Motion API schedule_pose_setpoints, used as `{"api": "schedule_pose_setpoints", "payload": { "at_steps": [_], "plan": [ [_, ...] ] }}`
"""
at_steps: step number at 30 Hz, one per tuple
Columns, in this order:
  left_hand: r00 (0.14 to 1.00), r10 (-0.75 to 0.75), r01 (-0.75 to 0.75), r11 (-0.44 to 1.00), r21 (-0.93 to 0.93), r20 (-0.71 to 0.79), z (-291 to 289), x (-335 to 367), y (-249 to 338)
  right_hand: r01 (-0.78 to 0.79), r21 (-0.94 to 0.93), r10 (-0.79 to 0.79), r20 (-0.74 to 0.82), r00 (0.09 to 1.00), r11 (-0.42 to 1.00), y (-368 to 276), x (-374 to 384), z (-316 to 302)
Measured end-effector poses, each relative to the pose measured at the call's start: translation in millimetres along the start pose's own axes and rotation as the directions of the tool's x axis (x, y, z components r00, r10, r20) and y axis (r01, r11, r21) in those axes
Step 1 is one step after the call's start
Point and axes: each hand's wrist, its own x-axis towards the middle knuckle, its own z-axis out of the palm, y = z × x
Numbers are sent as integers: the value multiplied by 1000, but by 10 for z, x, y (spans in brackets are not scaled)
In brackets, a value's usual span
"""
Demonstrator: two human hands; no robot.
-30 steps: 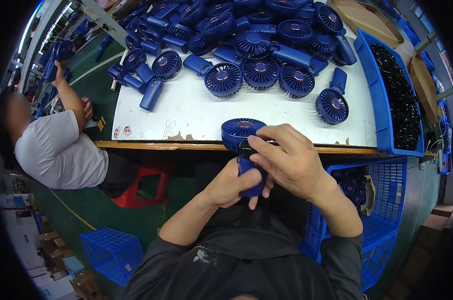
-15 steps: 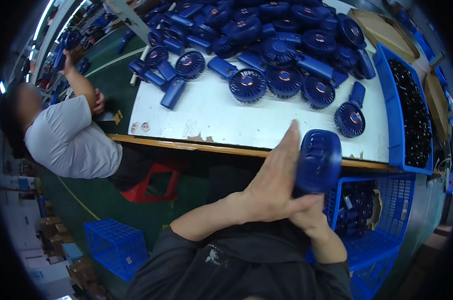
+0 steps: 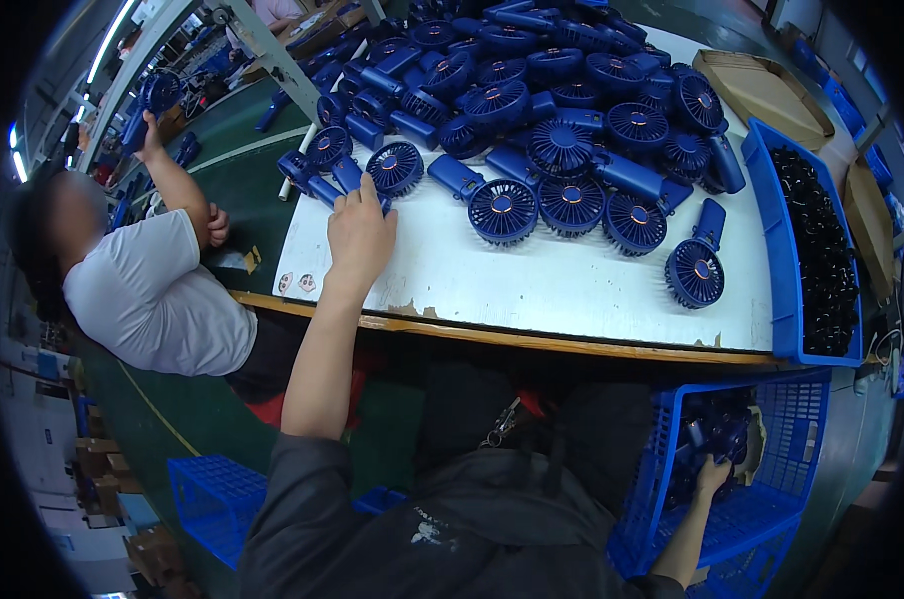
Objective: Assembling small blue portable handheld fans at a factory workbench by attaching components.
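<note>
My left hand (image 3: 360, 237) reaches across the white table to its left part. Its fingers and thumb close round the handle of a dark blue handheld fan, most of which the hand covers. Beside it lies another handheld fan (image 3: 394, 169) with a round grille. My right hand (image 3: 712, 476) is down in a blue plastic crate (image 3: 663, 469) at the lower right. Its fingers are curled against dark blue pieces (image 3: 721, 436) there; what they grip is partly hidden.
A big heap of handheld fans (image 3: 562, 145) covers the table's far side. At its right stands a blue bin (image 3: 783, 250) of small black parts. A co-worker (image 3: 157, 285) sits at the left, holding up a fan (image 3: 160, 92). Another blue crate (image 3: 217, 499) stands on the floor.
Both hands were together in front of me with a dark blue rounded object. They have parted: the left moved to the fans on the table, the right down into the crate.
</note>
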Motion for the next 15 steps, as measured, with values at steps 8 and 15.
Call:
{"api": "schedule_pose_setpoints", "payload": {
  "at_steps": [8,15],
  "plan": [
    [966,-195,245,505,-827,167,-217,-440,190,162,355,-227,149,962,921,-1056,-370,-101],
    [973,3,203,-494,-846,232,-167,-1853,1544,-171,864,-786,502,359,474,-3734,-2073,-535]
  ]
}}
